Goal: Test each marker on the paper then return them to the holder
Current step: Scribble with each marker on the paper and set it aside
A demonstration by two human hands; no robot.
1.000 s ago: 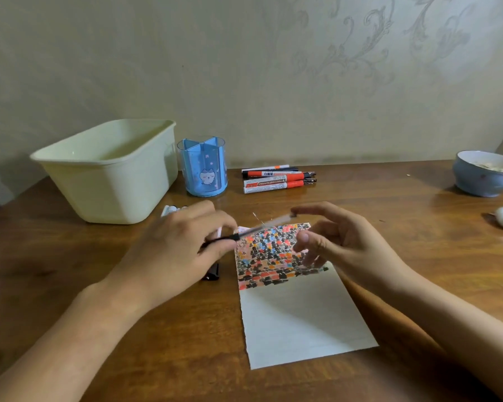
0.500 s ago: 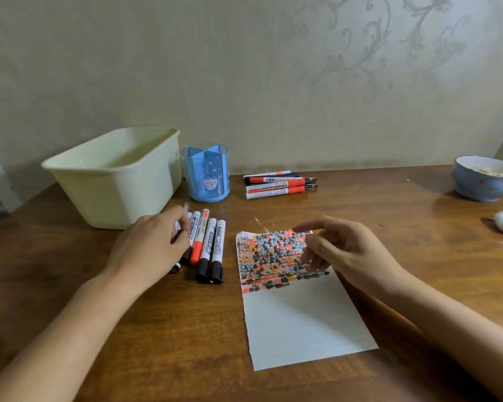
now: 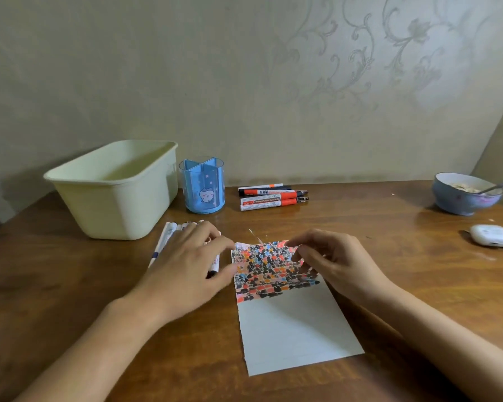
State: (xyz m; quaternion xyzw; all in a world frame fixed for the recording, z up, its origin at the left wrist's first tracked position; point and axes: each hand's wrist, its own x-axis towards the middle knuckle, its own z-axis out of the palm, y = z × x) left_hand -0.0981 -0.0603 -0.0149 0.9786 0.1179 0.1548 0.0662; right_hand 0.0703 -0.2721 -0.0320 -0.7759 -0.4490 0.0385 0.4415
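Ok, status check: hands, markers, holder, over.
Left hand over the loose markers, grip unclear. Right hand empty above the paper. Blue holder looks empty. Nothing blocking.

A brown wooden table stands against a beige floral-patterned wall.

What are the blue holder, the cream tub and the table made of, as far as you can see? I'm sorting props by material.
Blue holder: translucent plastic by the look; inner dividers show through its wall.
Cream tub: opaque, matte plastic, apparently moulded, with a rolled rim and rounded corners.
Table: brown wood grain with a soft sheen; solid wood, veneer or laminate cannot be told.
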